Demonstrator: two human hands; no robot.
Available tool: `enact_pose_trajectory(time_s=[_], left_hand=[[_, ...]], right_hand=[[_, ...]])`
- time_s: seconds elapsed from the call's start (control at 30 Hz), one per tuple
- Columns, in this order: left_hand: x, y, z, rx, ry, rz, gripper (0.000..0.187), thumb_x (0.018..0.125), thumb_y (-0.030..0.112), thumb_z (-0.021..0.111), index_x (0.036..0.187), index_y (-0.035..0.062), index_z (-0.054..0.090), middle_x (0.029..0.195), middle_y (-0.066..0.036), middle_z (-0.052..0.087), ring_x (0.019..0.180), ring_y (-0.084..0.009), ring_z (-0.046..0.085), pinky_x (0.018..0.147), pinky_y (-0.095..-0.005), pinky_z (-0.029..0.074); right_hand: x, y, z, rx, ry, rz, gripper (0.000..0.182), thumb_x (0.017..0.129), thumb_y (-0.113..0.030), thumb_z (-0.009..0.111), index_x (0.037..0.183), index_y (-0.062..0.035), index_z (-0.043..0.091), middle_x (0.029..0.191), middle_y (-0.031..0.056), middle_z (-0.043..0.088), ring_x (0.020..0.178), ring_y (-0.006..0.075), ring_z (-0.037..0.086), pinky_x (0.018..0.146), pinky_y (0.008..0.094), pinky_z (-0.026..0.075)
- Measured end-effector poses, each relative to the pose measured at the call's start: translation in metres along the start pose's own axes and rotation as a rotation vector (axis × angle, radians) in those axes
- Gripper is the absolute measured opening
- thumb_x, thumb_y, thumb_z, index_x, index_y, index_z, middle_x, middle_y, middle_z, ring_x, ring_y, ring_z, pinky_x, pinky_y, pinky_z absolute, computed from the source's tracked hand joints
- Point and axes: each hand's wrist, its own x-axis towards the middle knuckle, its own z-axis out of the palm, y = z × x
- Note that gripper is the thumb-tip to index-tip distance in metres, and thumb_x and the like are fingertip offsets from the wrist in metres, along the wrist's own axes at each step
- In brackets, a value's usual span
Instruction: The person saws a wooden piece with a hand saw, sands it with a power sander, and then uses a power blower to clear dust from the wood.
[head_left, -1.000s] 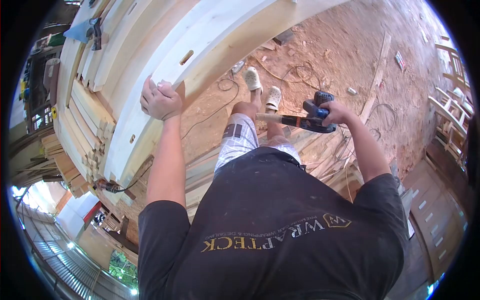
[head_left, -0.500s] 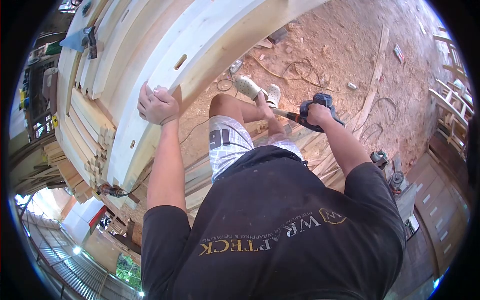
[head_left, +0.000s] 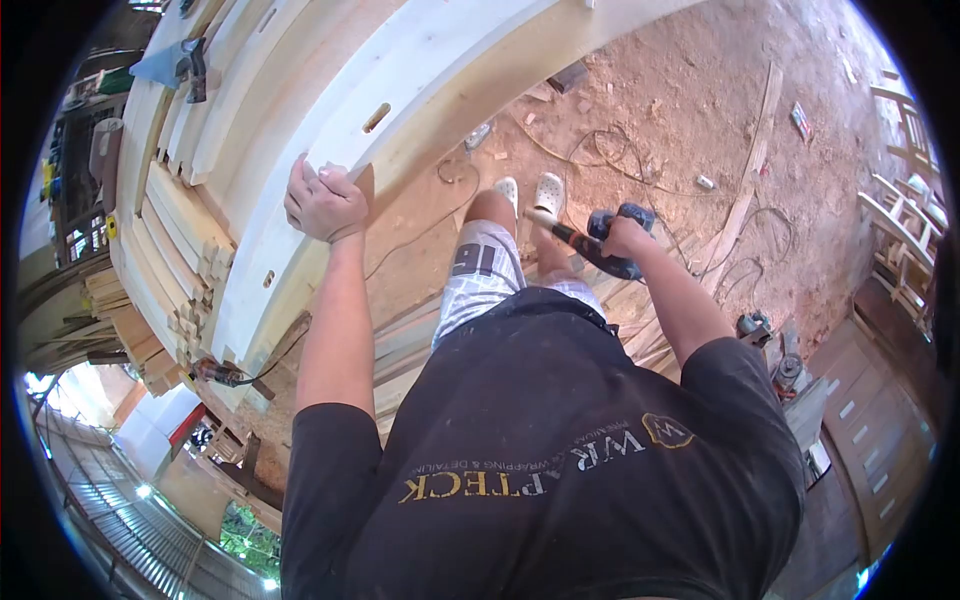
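My left hand (head_left: 326,204) is closed at the near side of a long, pale curved wooden piece (head_left: 345,110) with slots cut in it. A small brown pointed shape shows beside its fingers; what they hold, if anything, is hidden. Lower right of the piece, my right hand (head_left: 626,240) is wrapped round a dark blue and black hand-held power tool (head_left: 602,224). From it a pale, rod-like end with an orange band points toward the wooden piece, apart from it. The tool's exact kind cannot be told.
Stacked curved boards (head_left: 185,225) lie at the left, with a blue-bladed handsaw (head_left: 185,70) on top. A corded tool (head_left: 215,372) rests at their lower end. Cables (head_left: 620,150) and a long plank (head_left: 750,180) lie on the dusty floor. Wooden chairs (head_left: 905,215) stand far right.
My right hand has moved slightly left and down, and the tool has tilted. My legs have shifted, with the feet now side by side. My left hand stays at the wooden piece.
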Motion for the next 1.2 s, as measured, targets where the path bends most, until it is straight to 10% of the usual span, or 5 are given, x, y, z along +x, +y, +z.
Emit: enact_pose_trajectory(time_s=[0.27, 0.43, 0.7, 1.07, 1.2], left_hand=[[0.001, 0.002, -0.003, -0.028, -0.021, 0.009, 0.036, 0.089, 0.024, 0.051, 0.106, 0.0024, 0.074, 0.134, 0.000, 0.061, 0.115, -0.0293, 0.056, 0.097, -0.0453, 0.041], [0.008, 0.008, -0.012, -0.062, -0.075, -0.031, 0.034, 0.090, 0.026, 0.052, 0.109, 0.0055, 0.072, 0.127, -0.003, 0.063, 0.111, -0.0304, 0.057, 0.096, -0.0473, 0.042], [0.047, -0.042, 0.009, -0.605, -0.406, -0.258, 0.026, 0.088, 0.028, 0.063, 0.088, 0.0027, 0.067, 0.098, -0.011, 0.065, 0.095, -0.0331, 0.062, 0.091, -0.0503, 0.043], [0.052, -0.033, 0.004, -0.372, -0.333, -0.078, 0.033, 0.089, 0.033, 0.063, 0.075, 0.0024, 0.059, 0.093, -0.011, 0.063, 0.088, -0.0324, 0.062, 0.083, -0.0457, 0.047], [0.053, -0.034, 0.009, -0.371, -0.354, -0.087, 0.035, 0.090, 0.034, 0.062, 0.075, 0.0027, 0.058, 0.093, -0.011, 0.063, 0.089, -0.0321, 0.061, 0.084, -0.0451, 0.046]], right_hand=[[-0.063, 0.059, 0.015, -0.082, -0.068, 0.029, 0.067, 0.062, -0.025, 0.084, 0.128, -0.0181, 0.069, 0.121, 0.0148, 0.071, 0.111, 0.0304, 0.069, 0.095, 0.0393, 0.055], [-0.108, 0.063, 0.021, -0.046, -0.059, 0.217, 0.072, 0.067, -0.048, 0.080, 0.134, -0.0222, 0.066, 0.130, 0.0119, 0.068, 0.121, 0.0286, 0.064, 0.104, 0.0392, 0.050], [-0.115, 0.031, 0.056, 0.278, 0.069, 0.259, 0.086, 0.083, -0.071, 0.060, 0.128, 0.0019, 0.066, 0.130, 0.0258, 0.064, 0.124, 0.0389, 0.060, 0.106, 0.0424, 0.046], [-0.033, -0.063, 0.080, 0.591, 0.216, 0.566, 0.082, 0.093, -0.068, 0.048, 0.127, 0.0046, 0.065, 0.135, 0.0287, 0.060, 0.127, 0.0398, 0.058, 0.105, 0.0458, 0.046], [0.004, -0.047, 0.077, 0.589, 0.240, 0.428, 0.087, 0.093, -0.073, 0.043, 0.118, 0.0053, 0.069, 0.113, 0.0271, 0.070, 0.110, 0.0380, 0.067, 0.094, 0.0437, 0.050]])
